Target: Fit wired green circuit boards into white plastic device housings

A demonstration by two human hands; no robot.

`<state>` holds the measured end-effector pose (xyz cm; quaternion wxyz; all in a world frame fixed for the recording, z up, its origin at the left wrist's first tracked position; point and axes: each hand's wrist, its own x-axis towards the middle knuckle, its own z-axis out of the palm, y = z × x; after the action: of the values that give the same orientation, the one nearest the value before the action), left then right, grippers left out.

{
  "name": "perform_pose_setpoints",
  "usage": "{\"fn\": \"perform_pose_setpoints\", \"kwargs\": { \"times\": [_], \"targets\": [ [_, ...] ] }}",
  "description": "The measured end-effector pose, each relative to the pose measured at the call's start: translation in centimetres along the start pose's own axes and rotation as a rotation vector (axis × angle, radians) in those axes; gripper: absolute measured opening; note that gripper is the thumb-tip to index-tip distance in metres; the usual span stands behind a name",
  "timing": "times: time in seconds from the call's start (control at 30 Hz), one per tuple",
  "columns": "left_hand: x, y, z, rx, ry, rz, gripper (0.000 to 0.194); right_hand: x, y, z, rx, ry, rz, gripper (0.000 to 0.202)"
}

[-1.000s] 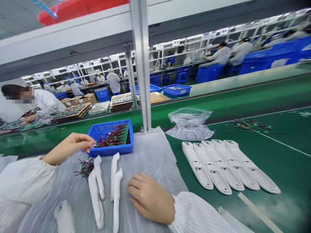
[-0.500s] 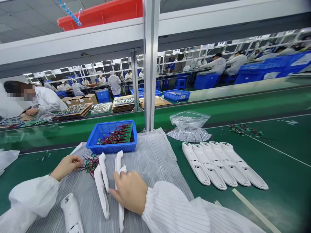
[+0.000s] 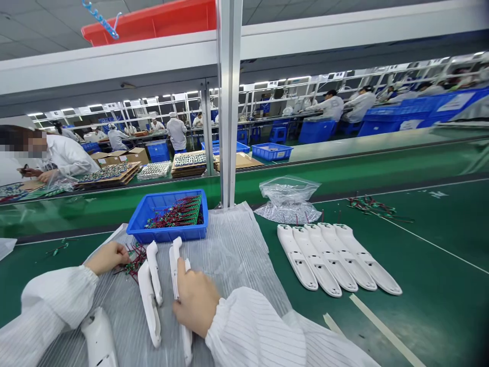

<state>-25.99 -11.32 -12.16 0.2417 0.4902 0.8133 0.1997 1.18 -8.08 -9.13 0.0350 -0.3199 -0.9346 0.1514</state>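
Observation:
My left hand point(image 3: 108, 258) is at the edge of a small pile of green circuit boards with dark red wires point(image 3: 136, 262), its fingertips pinched together. What lies between them is too small to make out. Over a pair of long white plastic shells point(image 3: 175, 267) lies my right hand point(image 3: 198, 300), thumb on the near side and index finger stretched along the upper part, gripping a shell. Between the hands, two more narrow white shells point(image 3: 147, 285) lie on edge, side by side. Another white shell point(image 3: 100, 339) rests below my left wrist, partly cut off by the frame.
A blue bin point(image 3: 168, 234) of wired boards stands behind the pile on a translucent sheet point(image 3: 233, 244). To the right lie several white shells point(image 3: 336, 260) in a row, a clear bag of small parts point(image 3: 288, 201) and loose wired boards point(image 3: 376, 208). A metal post point(image 3: 228, 102) rises behind. A co-worker sits left.
The view has shifted slightly, moving most things left. My right hand's index finger now extends further up along the shell. My left hand stays at the wired boards.

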Motion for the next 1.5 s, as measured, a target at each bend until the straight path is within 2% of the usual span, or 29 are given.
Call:
{"fn": "perform_pose_setpoints", "kwargs": {
  "times": [0.13,0.23,0.4,0.53,0.63,0.7,0.8,0.87,0.93,1.0,1.03,1.1,1.17,1.2,1.27,1.37,1.5],
  "targets": [
    [-0.2,-0.2,-0.7,0.066,0.022,0.025,0.021,-0.6,2.0,-0.1,0.221,-0.042,0.079,0.077],
    [-0.3,-0.5,-1.0,0.087,0.014,0.031,0.020,-0.7,4.1,-0.3,0.374,-0.061,0.123,0.066],
    [-0.1,-0.5,-0.7,0.088,-0.021,0.027,0.018,-0.6,7.0,-1.7,0.418,-0.020,0.097,0.041],
    [-0.3,-0.1,-0.8,0.034,-0.013,0.015,0.013,-0.8,8.2,-2.4,0.461,0.018,0.058,0.037],
    [-1.1,0.2,-1.9,-0.016,0.031,0.011,0.012,-0.8,9.2,-2.0,0.659,0.056,0.069,0.033],
    [-2.0,0.5,-3.1,-0.049,0.066,0.002,0.015,-0.6,9.8,-1.6,0.782,0.121,0.092,0.031],
    [-4.0,1.4,-4.5,-0.135,0.112,-0.001,0.020,-0.4,10.4,-1.4,0.869,0.344,0.139,0.029],
    [-5.4,2.7,-4.6,-0.206,0.119,0.008,0.020,-0.4,10.5,-1.8,0.998,0.457,0.169,0.028],
    [-6.6,4.6,-3.9,-0.327,0.065,0.019,0.017,-0.5,10.2,-2.4,1.212,0.485,0.212,0.027],
    [-7.6,7.1,-2.6,-0.499,-0.038,0.031,0.011,-0.8,9.7,-2.7,1.486,0.434,0.243,0.026],
    [-8.0,8.4,-1.9,-0.564,-0.083,0.032,0.010,-1.0,9.4,-2.8,1.628,0.354,0.230,0.027],
    [-8.6,10.8,-0.5,-0.628,-0.182,0.019,0.010,-1.3,8.8,-2.6,1.884,0.116,0.127,0.039],
    [-8.9,12.8,0.6,-0.659,-0.261,0.018,0.011,-1.6,8.4,-2.1,2.015,-0.087,-0.038,0.055],
    [-9.0,13.5,1.1,-0.678,-0.288,0.023,0.012,-1.7,8.2,-1.8,2.030,-0.128,-0.115,0.059],
    [-9.0,14.7,1.9,-0.717,-0.345,0.019,0.013,-1.8,8.1,-1.3,1.998,-0.079,-0.202,0.058],
    [-8.7,16.0,3.2,-0.740,-0.451,-0.020,0.018,-2.1,7.9,-1.1,1.903,0.058,-0.202,0.046],
    [-8.0,17.0,5.2,-0.741,-0.534,-0.008,0.021,-2.4,7.6,-1.3,1.907,0.067,-0.224,0.038]
  ]
}}
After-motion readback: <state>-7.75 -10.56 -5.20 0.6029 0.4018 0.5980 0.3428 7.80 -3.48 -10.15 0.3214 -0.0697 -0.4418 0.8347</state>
